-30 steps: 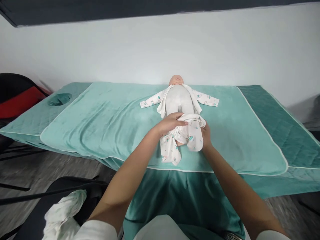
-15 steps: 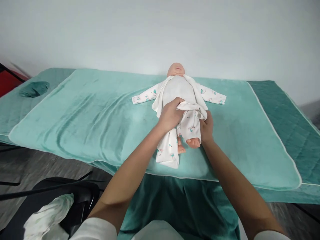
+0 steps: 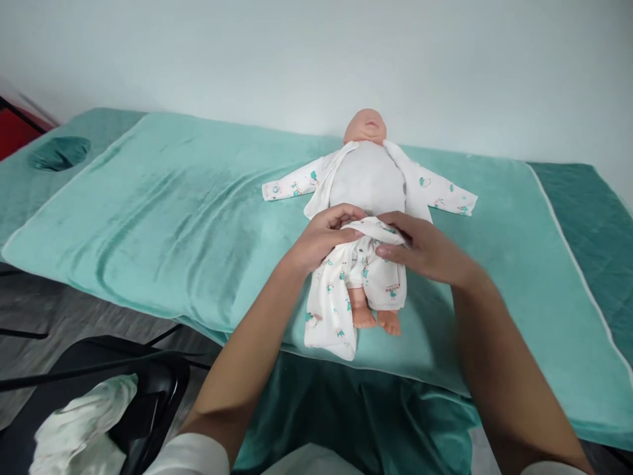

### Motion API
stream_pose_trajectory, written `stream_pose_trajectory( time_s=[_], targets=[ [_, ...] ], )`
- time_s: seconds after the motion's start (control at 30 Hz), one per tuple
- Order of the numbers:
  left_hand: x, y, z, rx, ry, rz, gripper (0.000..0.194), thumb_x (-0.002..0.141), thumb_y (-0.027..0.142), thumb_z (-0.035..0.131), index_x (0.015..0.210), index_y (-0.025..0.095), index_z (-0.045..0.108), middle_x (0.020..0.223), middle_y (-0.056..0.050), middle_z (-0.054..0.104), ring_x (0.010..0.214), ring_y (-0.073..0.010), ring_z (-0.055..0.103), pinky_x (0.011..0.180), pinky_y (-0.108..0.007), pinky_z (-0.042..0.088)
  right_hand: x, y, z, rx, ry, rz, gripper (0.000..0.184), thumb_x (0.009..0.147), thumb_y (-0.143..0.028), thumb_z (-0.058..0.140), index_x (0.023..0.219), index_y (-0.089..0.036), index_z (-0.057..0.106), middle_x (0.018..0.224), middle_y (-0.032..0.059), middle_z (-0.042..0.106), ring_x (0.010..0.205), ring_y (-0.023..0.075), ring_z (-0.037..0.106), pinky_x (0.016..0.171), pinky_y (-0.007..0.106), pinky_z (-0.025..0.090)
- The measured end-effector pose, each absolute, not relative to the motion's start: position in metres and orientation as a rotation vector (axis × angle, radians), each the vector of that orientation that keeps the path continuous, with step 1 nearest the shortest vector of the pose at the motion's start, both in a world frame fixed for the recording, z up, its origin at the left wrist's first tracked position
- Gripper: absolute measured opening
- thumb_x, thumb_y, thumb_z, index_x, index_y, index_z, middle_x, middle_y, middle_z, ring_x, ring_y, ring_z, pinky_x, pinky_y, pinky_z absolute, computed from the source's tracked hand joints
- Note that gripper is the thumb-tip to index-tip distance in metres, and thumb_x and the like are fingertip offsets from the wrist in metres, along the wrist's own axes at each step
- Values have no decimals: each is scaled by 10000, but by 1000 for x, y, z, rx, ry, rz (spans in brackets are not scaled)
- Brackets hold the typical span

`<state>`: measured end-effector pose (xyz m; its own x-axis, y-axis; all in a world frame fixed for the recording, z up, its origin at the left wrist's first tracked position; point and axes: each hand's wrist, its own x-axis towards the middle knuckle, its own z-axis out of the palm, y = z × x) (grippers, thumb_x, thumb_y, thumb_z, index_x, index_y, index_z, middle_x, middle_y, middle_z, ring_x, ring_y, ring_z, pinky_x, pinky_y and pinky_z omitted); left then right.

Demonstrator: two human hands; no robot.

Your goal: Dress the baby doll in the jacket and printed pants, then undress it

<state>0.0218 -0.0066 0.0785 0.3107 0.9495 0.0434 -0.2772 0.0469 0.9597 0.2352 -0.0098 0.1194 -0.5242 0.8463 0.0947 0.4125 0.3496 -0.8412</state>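
A baby doll (image 3: 366,178) lies on its back on the bed, its head toward the wall. Its arms are inside a white printed jacket (image 3: 445,191) that is spread apart at the front. White printed baby pants (image 3: 341,297) are bunched over its hips and thighs. One pant leg lies flat beside the doll's leg, and both feet show below the cloth. My left hand (image 3: 329,234) is closed on the waistband at the left. From the right, my right hand (image 3: 420,244) pinches the same waistband between thumb and fingers.
A light teal cover (image 3: 173,218) is spread over the bed, with wrinkles at the left. The bed has a face hole (image 3: 59,153) at its left end. A pale wall (image 3: 247,59) stands behind. Crumpled cloth (image 3: 84,422) lies on a black chair (image 3: 158,396) at lower left.
My right hand has moved from beside the doll's leg up to the waistband. My left hand has shifted slightly left. The doll's raised foot is lower, and the view has moved closer.
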Motion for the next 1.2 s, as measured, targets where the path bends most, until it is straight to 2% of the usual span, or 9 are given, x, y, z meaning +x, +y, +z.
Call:
stream_pose_trajectory(
  time_s=[0.1,0.23,0.4,0.5,0.67,0.8,0.87,1.03,1.2],
  targets=[
    [27,-6,75,1063,808,1188,336,676,384,853,904,208,680,895,-2,688,823,-144,634,775,-263,486,217,9,137,-1162,-2166,1222,314,785,-487,772,726,-204,651,608,-29,532,564,110,443,516,266,300],
    [31,-10,70,979,824,1223,343,699,419,847,901,217,659,824,23,662,725,-113,603,705,-238,477,205,21,123,-1163,-2053,1312,400,745,-496,791,610,-188,575,549,-50,421,537,82,361,491,256,233],
    [24,-16,65,1027,821,1119,467,709,505,836,1049,229,674,874,-2,685,722,-127,617,653,-238,474,218,18,104,-1088,-1704,1548,276,773,-448,772,776,-188,679,689,-10,602,612,125,511,534,262,361],
    [20,-16,65,1048,789,1056,510,672,463,875,1075,226,671,811,13,664,651,-108,589,598,-226,452,220,18,99,-1040,-1546,1623,261,742,-383,800,714,-192,624,644,-30,563,570,104,479,511,245,343],
    [33,-14,75,1068,798,1160,404,733,383,849,1048,216,661,865,14,680,705,-103,623,639,-215,483,216,18,95,-932,-1351,1671,343,726,-377,811,699,-210,512,591,-67,476,507,80,416,474,224,309],
    [50,-9,85,1080,869,1349,337,795,415,794,1005,211,628,826,17,665,674,-105,621,641,-234,497,217,18,98,-852,-1569,1646,328,807,-471,752,827,-210,554,637,-38,595,561,114,521,534,247,400],
    [55,-4,87,1111,914,1425,316,804,412,786,979,209,620,815,20,654,665,-103,610,646,-240,496,217,17,102,-842,-1761,1644,349,791,-484,767,869,-196,588,682,-18,635,620,136,566,584,265,435],
    [54,5,87,1229,972,1477,295,813,406,773,955,196,622,865,10,652,759,-108,602,713,-236,482,215,12,106,-1137,-1888,1489,328,754,-462,786,806,-175,635,696,-8,640,653,155,573,590,276,414],
    [41,-13,91,1408,1050,1208,370,850,456,722,1095,193,633,1008,-23,661,919,-151,612,816,-258,481,215,14,95,-1047,-1570,1542,272,781,-355,708,1001,-196,691,893,7,702,806,183,634,699,287,481]
  ],
)
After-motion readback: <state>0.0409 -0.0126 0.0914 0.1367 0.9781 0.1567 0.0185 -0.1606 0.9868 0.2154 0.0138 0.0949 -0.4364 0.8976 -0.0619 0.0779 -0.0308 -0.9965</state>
